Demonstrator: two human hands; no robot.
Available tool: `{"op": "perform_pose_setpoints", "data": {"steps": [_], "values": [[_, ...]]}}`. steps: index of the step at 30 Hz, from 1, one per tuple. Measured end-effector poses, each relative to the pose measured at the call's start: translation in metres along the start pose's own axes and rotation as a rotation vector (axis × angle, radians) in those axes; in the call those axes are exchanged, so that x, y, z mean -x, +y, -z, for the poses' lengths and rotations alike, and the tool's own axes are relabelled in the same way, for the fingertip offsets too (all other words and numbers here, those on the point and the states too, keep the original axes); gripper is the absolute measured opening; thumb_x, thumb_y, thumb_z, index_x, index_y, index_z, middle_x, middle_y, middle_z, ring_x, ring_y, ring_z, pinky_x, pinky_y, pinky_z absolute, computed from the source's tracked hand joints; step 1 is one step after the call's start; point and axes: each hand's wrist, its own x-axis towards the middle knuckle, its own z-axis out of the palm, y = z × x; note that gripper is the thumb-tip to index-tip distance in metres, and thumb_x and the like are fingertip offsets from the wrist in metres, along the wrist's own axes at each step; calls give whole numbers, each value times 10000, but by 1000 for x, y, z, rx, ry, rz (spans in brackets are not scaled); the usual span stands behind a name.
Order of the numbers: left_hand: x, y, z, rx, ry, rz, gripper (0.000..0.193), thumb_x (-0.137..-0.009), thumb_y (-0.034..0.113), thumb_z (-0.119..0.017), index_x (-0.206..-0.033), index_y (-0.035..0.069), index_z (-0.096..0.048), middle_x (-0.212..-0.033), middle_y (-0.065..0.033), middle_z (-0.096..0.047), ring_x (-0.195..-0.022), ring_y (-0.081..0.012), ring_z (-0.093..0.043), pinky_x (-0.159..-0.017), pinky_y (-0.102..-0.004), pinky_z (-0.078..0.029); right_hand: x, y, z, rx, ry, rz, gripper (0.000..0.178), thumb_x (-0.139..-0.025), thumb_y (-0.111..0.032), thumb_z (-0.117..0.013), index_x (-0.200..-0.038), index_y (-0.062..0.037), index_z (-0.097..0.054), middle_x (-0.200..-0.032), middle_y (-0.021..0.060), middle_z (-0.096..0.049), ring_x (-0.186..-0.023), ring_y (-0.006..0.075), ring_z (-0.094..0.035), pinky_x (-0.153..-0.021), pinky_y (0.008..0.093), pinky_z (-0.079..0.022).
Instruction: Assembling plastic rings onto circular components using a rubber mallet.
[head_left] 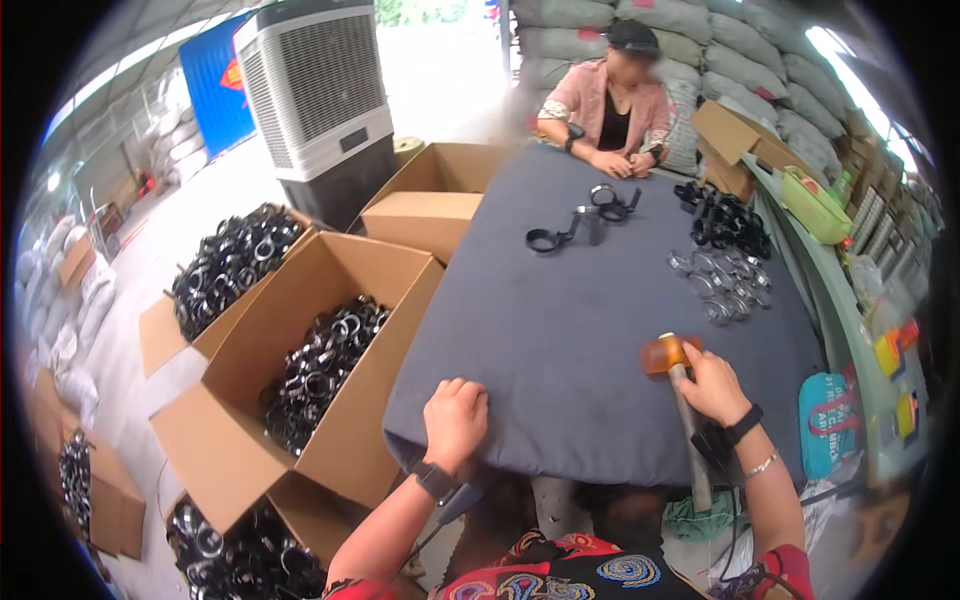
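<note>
My right hand (712, 385) is closed round a mallet (686, 405) just below its orange head. The mallet lies over the near right part of the grey cloth-covered table (540, 360), its handle running toward me past the table edge. At the near left corner, my left hand (457, 420) rests in a fist, with nothing showing from it. Beyond the mallet sits a cluster of silver metal rings (720, 285). Behind that lies a pile of black ring clamps (725, 220). Farther off, a few black clamps (545, 240) lie loose near the table's middle.
Across the table a person (615, 110) in pink sits with both hands at its far edge. Left of me, an open carton (370, 265) and neighbouring boxes hold heaps of black clamps. An air cooler (315, 90) stands behind them. A green bag (815, 205) sits at the right.
</note>
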Motion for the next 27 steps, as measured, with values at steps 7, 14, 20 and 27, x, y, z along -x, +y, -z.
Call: {"op": "perform_pose_setpoints", "data": {"steps": [7,14,20,27], "values": [[1,-2,-1,-13,-39,1,21,-775,88,-652,-775,67,-649,-738,-73,-592,-735,-288,-574,-630,-404,-478,-102,-13,-10,-182,78,16,568,-780,-241,-662,-1262,33,-541,-984,257,-634,-939,397,-625,-830,449,-502],[1,-2,2,-31,-77,9,20,-758,77,-655,-772,70,-644,-724,-71,-577,-720,-292,-563,-605,-405,-464,-231,9,-34,-149,83,-72,591,-746,-208,-691,-1268,22,-537,-1108,269,-627,-1046,386,-609,-914,437,-488],[-1,-5,2,-23,-106,27,73,-716,33,-661,-766,80,-636,-685,-71,-551,-662,-289,-539,-556,-398,-446,-312,12,-50,-142,329,-225,650,-742,-106,-601,-1351,-20,-392,-1236,275,-509,-1188,433,-491,-995,464,-432],[-6,-3,3,-33,-135,33,129,-693,4,-663,-793,80,-630,-699,-65,-544,-656,-285,-528,-552,-395,-437,-352,68,-71,-225,11,-295,651,-663,-116,-652,-1224,155,-464,-849,255,-674,-761,336,-682,-706,376,-531]]}}
